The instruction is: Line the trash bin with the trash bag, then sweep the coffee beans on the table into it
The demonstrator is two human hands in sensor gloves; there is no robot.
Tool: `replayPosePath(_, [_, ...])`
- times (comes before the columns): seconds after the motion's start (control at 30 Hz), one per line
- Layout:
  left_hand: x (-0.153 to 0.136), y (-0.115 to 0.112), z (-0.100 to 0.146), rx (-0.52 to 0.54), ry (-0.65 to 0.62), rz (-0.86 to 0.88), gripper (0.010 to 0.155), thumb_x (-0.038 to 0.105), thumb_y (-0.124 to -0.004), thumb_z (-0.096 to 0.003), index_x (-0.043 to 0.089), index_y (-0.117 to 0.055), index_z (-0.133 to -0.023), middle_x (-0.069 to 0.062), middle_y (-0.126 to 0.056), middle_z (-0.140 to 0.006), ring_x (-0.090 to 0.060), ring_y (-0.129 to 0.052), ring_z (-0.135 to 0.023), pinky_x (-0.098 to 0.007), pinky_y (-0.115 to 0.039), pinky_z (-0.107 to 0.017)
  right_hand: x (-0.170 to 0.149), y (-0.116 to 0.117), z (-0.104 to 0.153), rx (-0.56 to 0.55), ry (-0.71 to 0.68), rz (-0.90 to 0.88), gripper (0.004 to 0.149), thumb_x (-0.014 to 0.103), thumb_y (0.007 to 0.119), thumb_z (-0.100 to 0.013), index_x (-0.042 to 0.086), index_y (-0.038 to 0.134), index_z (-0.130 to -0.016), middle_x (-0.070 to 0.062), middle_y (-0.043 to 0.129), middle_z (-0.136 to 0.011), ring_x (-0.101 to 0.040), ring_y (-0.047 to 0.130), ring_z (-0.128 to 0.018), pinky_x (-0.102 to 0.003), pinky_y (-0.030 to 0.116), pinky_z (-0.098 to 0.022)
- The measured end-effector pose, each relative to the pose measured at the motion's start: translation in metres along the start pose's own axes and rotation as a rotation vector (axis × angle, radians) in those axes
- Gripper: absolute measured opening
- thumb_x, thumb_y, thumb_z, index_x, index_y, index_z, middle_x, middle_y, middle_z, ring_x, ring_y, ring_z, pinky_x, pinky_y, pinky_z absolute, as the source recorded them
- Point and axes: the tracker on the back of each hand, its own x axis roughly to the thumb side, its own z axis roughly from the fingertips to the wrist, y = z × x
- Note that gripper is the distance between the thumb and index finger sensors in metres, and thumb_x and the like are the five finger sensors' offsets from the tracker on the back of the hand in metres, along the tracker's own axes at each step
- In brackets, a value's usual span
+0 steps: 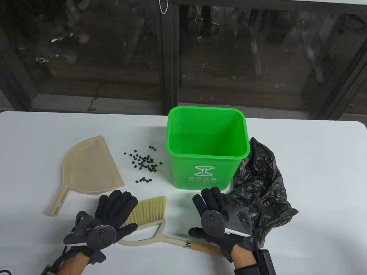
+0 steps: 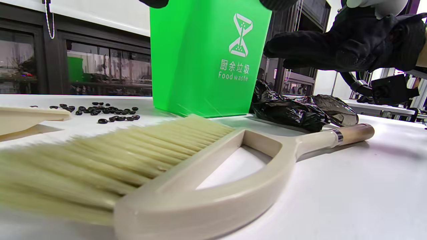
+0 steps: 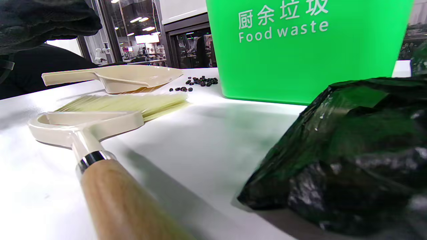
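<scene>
A green bin [image 1: 207,146] marked "Food waste" [image 2: 206,56] [image 3: 307,46] stands upright and bare inside at mid table. A crumpled black trash bag [image 1: 262,186] [image 2: 293,111] [image 3: 350,156] lies against its right side. Dark coffee beans [image 1: 143,163] [image 2: 100,111] [image 3: 200,81] are scattered left of the bin. A beige brush [image 1: 152,220] [image 2: 160,173] [image 3: 100,120] lies near the front edge. My left hand [image 1: 114,209] hovers over the brush bristles with straight fingers, holding nothing. My right hand [image 1: 209,204] [image 2: 333,46] hovers in front of the bin beside the bag, fingers relaxed, holding nothing.
A beige dustpan [image 1: 86,172] [image 2: 26,120] [image 3: 116,78] lies at the left, handle toward the front. The white table [image 1: 315,160] ends at a dark glass wall behind. A black device [image 1: 265,262] sits at the front edge under my right wrist.
</scene>
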Motion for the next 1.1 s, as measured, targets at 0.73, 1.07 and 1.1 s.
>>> replayPosePath(0.73, [-0.003, 0.002, 0.000, 0.020, 0.003, 0.008, 0.074, 0.048, -0.046, -0.0721, -0.001, -0.019, -0.122, -0.034, -0.024, -0.124, -0.070, -0.028, -0.104, -0.078, -0.025, -0.066, -0.051, -0.011, 0.012, 0.149, 0.294, -0.012, 0.096, 0.067, 0.064, -0.039, 0.008, 0.028, -0.106, -0.026, 0.024, -0.112, -0.053, 0.015, -0.096, -0.072, 0.036, -0.061])
replayPosePath(1.07, [-0.004, 0.003, 0.000, 0.031, 0.012, 0.009, 0.074, 0.048, -0.046, -0.0721, 0.000, -0.019, -0.122, -0.034, -0.025, -0.124, -0.070, -0.028, -0.104, -0.078, -0.026, -0.067, -0.083, 0.031, 0.002, 0.244, 0.580, 0.116, 0.087, 0.053, 0.069, -0.046, 0.001, 0.029, -0.103, -0.027, 0.045, -0.108, -0.053, 0.043, -0.093, -0.064, 0.056, -0.058])
replayPosePath(1.1, [-0.004, 0.003, 0.001, 0.031, 0.013, 0.008, 0.074, 0.048, -0.046, -0.0723, -0.001, -0.019, -0.122, -0.034, -0.024, -0.124, -0.070, -0.028, -0.104, -0.078, -0.026, -0.067, -0.085, 0.034, 0.002, 0.244, 0.593, 0.119, 0.084, 0.051, 0.069, -0.046, 0.001, 0.032, -0.103, -0.026, 0.050, -0.107, -0.052, 0.048, -0.093, -0.063, 0.059, -0.057])
